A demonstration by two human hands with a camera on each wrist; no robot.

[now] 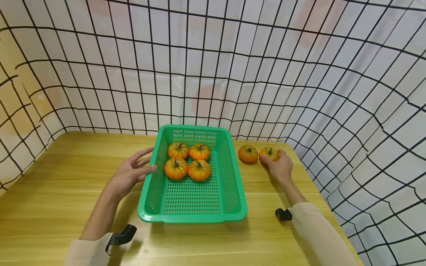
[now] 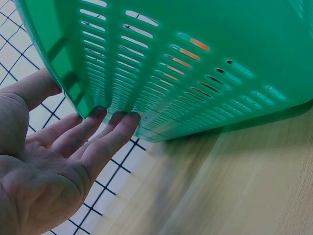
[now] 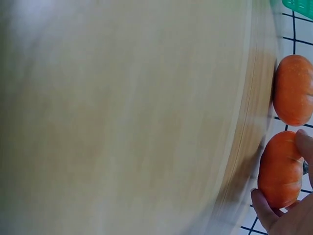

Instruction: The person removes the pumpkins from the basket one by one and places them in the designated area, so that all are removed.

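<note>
A green plastic basket (image 1: 193, 201) with slotted walls stands on the table, and several small orange pumpkins (image 1: 176, 169) sit grouped in its far left part. My left hand (image 1: 128, 175) is at the basket's left side. In the left wrist view its fingertips (image 2: 131, 117) lie against the outer wall, with the thumb up at the rim. To the right of the basket, my right hand (image 1: 281, 166) pinches a pumpkin (image 1: 270, 153) between thumb and fingers. Another pumpkin (image 1: 247, 153) sits just left of it, between that hand and the basket.
The wooden table (image 1: 50, 184) extends left and in front of the basket. A white sheet behind a black wire grid (image 1: 206, 74) rises along the table's back and sides. Each wrist carries a small black camera mount (image 1: 283, 214).
</note>
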